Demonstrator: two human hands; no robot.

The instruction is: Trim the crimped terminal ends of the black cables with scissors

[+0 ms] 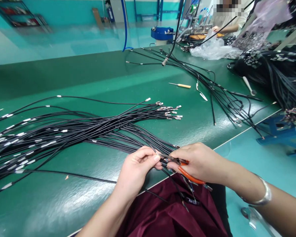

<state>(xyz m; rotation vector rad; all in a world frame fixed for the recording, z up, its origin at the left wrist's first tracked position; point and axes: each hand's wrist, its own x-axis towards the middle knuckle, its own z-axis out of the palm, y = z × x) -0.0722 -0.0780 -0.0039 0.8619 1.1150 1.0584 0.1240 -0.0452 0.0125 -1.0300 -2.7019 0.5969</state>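
Note:
My right hand is closed around orange-handled pliers, their dark jaws pointing left. Close to the jaw tips, my left hand pinches the end of a black cable. The exact contact between jaws and cable end is too small to make out. Behind my hands a thick bundle of black cables with white labels stretches from the left side of the green table. Its far ends carry small metal connectors. A few loose cable ends hang over the table's front edge onto the dark red apron.
Farther back lie a yellow-handled pick, a white strip and a second spread of cables. A black air hose hangs over the table. At right rests a big cable heap; a co-worker sits beyond.

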